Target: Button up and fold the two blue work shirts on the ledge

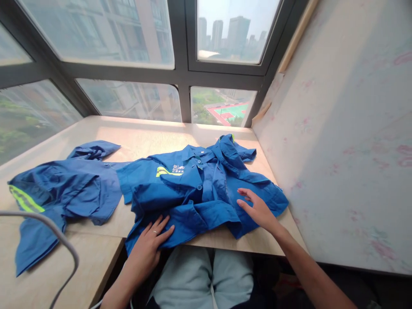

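Observation:
A blue work jacket (212, 214) with a collar, buttons, a white chest logo and a yellow-green reflective strip lies rumpled in front of me, its front partly opened out. On its lower left part rests my left hand (153, 236), fingers spread over the cloth, a ring on one finger. My right hand (255, 209) is at the jacket's right side with thumb and fingers apart and nothing between them. Whether it touches the cloth I cannot tell. The jacket's right sleeve is bunched towards the back.
Another blue garment (77, 189) with a reflective strip lies crumpled at the left. A grey cable (61, 236) arches across the lower left. The wooden tabletop (144, 133) meets windows at the back and a floral-papered wall (337, 171) at the right. My legs (206, 274) are below the front edge.

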Demonstrator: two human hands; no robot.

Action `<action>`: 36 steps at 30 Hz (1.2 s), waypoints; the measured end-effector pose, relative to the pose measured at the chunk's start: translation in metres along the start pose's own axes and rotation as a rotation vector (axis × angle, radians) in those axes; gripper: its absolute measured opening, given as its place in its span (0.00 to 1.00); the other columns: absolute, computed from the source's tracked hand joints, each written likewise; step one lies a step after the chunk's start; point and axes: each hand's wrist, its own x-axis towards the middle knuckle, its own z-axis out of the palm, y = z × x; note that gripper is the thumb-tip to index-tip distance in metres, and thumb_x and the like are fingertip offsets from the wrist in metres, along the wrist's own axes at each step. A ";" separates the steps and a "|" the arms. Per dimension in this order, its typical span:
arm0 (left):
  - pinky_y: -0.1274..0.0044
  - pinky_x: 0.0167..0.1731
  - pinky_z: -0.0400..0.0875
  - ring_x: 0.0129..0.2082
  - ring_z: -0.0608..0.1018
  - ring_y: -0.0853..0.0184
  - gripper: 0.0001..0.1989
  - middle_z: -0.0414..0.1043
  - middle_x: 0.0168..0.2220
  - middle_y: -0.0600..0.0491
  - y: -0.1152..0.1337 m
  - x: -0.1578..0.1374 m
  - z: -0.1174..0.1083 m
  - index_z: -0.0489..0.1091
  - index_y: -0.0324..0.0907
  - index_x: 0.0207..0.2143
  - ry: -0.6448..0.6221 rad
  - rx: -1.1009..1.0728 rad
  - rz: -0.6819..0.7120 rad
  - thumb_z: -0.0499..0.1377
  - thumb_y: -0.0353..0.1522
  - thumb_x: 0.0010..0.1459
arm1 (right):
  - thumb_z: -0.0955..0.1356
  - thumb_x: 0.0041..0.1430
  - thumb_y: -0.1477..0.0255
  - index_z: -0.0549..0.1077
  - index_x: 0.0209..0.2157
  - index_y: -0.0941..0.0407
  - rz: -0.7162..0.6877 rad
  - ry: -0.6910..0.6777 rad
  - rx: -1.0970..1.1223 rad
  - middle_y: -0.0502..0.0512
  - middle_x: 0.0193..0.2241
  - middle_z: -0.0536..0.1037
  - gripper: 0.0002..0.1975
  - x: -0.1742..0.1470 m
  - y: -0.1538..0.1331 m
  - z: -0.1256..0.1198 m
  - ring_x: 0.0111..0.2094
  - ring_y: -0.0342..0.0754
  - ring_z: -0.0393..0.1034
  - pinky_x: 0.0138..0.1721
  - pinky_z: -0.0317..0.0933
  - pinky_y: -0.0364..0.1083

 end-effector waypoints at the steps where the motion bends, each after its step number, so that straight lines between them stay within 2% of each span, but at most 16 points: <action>1: 0.57 0.59 0.65 0.63 0.68 0.54 0.38 0.67 0.62 0.52 -0.008 -0.004 -0.009 0.73 0.52 0.55 -0.037 0.027 -0.062 0.50 0.17 0.44 | 0.65 0.61 0.59 0.69 0.56 0.54 -0.064 0.054 -0.134 0.63 0.57 0.72 0.24 0.000 0.009 -0.005 0.58 0.58 0.66 0.60 0.59 0.60; 4: 0.54 0.57 0.66 0.62 0.69 0.49 0.28 0.72 0.57 0.47 -0.030 -0.013 -0.037 0.80 0.47 0.43 -0.047 0.155 -0.351 0.51 0.19 0.46 | 0.64 0.61 0.64 0.66 0.60 0.58 -0.177 0.137 -0.511 0.67 0.63 0.64 0.27 0.002 0.032 -0.018 0.65 0.62 0.57 0.64 0.52 0.63; 6: 0.52 0.55 0.67 0.63 0.66 0.43 0.23 0.71 0.59 0.43 -0.042 -0.016 -0.051 0.81 0.44 0.41 -0.043 0.202 -0.540 0.51 0.22 0.49 | 0.65 0.60 0.66 0.63 0.62 0.61 -0.123 0.126 -0.701 0.69 0.65 0.62 0.30 0.002 0.039 -0.027 0.65 0.64 0.55 0.63 0.53 0.63; 8: 0.49 0.51 0.68 0.62 0.65 0.37 0.21 0.70 0.59 0.41 -0.047 -0.018 -0.060 0.81 0.43 0.40 -0.126 0.172 -0.639 0.52 0.23 0.50 | 0.65 0.60 0.66 0.61 0.64 0.63 -0.023 0.061 -0.813 0.71 0.63 0.65 0.32 0.000 0.039 -0.033 0.63 0.65 0.60 0.60 0.58 0.60; 9: 0.47 0.51 0.67 0.62 0.65 0.35 0.19 0.70 0.59 0.40 -0.047 -0.018 -0.063 0.81 0.43 0.39 -0.179 0.133 -0.632 0.54 0.25 0.50 | 0.65 0.61 0.66 0.60 0.64 0.64 0.019 0.006 -0.852 0.71 0.61 0.67 0.32 -0.002 0.035 -0.036 0.60 0.64 0.64 0.58 0.60 0.58; 11: 0.46 0.54 0.64 0.64 0.61 0.36 0.13 0.68 0.60 0.40 -0.040 -0.015 -0.070 0.80 0.42 0.35 -0.222 0.023 -0.501 0.56 0.28 0.50 | 0.64 0.63 0.65 0.60 0.65 0.64 0.084 -0.121 -0.921 0.71 0.57 0.72 0.31 -0.005 0.022 -0.041 0.55 0.63 0.69 0.54 0.64 0.56; 13: 0.49 0.60 0.59 0.68 0.55 0.42 0.12 0.63 0.64 0.43 -0.026 -0.004 -0.078 0.79 0.43 0.37 -0.142 -0.113 -0.314 0.58 0.34 0.53 | 0.65 0.64 0.65 0.60 0.65 0.63 0.129 -0.243 -0.992 0.70 0.51 0.76 0.31 -0.010 0.002 -0.042 0.51 0.63 0.73 0.49 0.67 0.55; 15: 0.54 0.63 0.56 0.70 0.53 0.49 0.18 0.56 0.68 0.47 -0.010 0.017 -0.086 0.75 0.45 0.47 -0.011 -0.258 -0.194 0.56 0.41 0.58 | 0.66 0.63 0.66 0.61 0.64 0.63 0.159 -0.355 -1.056 0.71 0.46 0.79 0.31 -0.015 -0.018 -0.038 0.47 0.64 0.75 0.44 0.68 0.54; 17: 0.56 0.64 0.57 0.70 0.54 0.52 0.25 0.56 0.68 0.45 0.003 0.045 -0.090 0.69 0.44 0.56 0.130 -0.358 -0.197 0.55 0.46 0.60 | 0.67 0.63 0.66 0.64 0.62 0.64 0.154 -0.446 -1.103 0.72 0.42 0.80 0.29 -0.021 -0.037 -0.030 0.45 0.65 0.77 0.40 0.68 0.53; 21: 0.58 0.65 0.56 0.68 0.59 0.54 0.27 0.63 0.64 0.42 0.005 0.109 -0.079 0.65 0.40 0.59 0.336 -0.442 -0.249 0.52 0.45 0.63 | 0.66 0.64 0.62 0.76 0.47 0.60 0.144 -0.517 -1.088 0.69 0.39 0.81 0.18 -0.028 -0.060 -0.019 0.42 0.64 0.78 0.38 0.67 0.52; 23: 0.58 0.65 0.55 0.68 0.58 0.53 0.25 0.64 0.63 0.41 0.000 0.133 -0.069 0.67 0.38 0.57 0.344 -0.423 -0.233 0.52 0.43 0.63 | 0.65 0.64 0.62 0.77 0.43 0.58 0.148 -0.490 -1.052 0.67 0.39 0.81 0.16 -0.023 -0.066 -0.018 0.42 0.63 0.77 0.38 0.66 0.51; 24: 0.58 0.65 0.56 0.68 0.58 0.52 0.25 0.65 0.63 0.40 -0.002 0.142 -0.064 0.67 0.37 0.57 0.322 -0.408 -0.224 0.53 0.42 0.63 | 0.65 0.65 0.62 0.77 0.44 0.57 0.131 -0.456 -1.019 0.66 0.39 0.81 0.16 -0.017 -0.069 -0.017 0.43 0.62 0.77 0.38 0.66 0.51; 28: 0.55 0.62 0.59 0.66 0.61 0.48 0.26 0.68 0.60 0.37 0.000 0.156 -0.055 0.67 0.35 0.57 0.239 -0.380 -0.201 0.56 0.42 0.62 | 0.62 0.66 0.64 0.71 0.55 0.52 -0.052 -0.270 -0.730 0.58 0.44 0.81 0.19 0.036 -0.082 -0.005 0.45 0.56 0.76 0.42 0.65 0.48; 31: 0.57 0.63 0.59 0.66 0.63 0.51 0.25 0.69 0.59 0.39 0.014 0.151 -0.061 0.67 0.36 0.57 0.340 -0.450 -0.214 0.54 0.43 0.64 | 0.63 0.65 0.69 0.67 0.59 0.53 -0.224 -0.205 -0.555 0.56 0.48 0.79 0.22 0.102 -0.094 0.019 0.49 0.54 0.73 0.49 0.64 0.48; 33: 0.59 0.62 0.62 0.64 0.66 0.54 0.23 0.70 0.58 0.42 0.026 0.144 -0.067 0.68 0.38 0.56 0.430 -0.509 -0.211 0.53 0.43 0.65 | 0.63 0.63 0.72 0.63 0.63 0.55 -0.274 -0.192 -0.598 0.60 0.55 0.75 0.26 0.150 -0.101 0.039 0.54 0.55 0.69 0.54 0.62 0.49; 36: 0.61 0.59 0.67 0.60 0.71 0.56 0.18 0.73 0.55 0.43 0.044 0.127 -0.070 0.68 0.40 0.54 0.613 -0.539 -0.172 0.55 0.38 0.65 | 0.63 0.62 0.74 0.55 0.66 0.59 -0.202 -0.269 -0.798 0.68 0.60 0.67 0.31 0.214 -0.109 0.067 0.55 0.59 0.68 0.52 0.64 0.52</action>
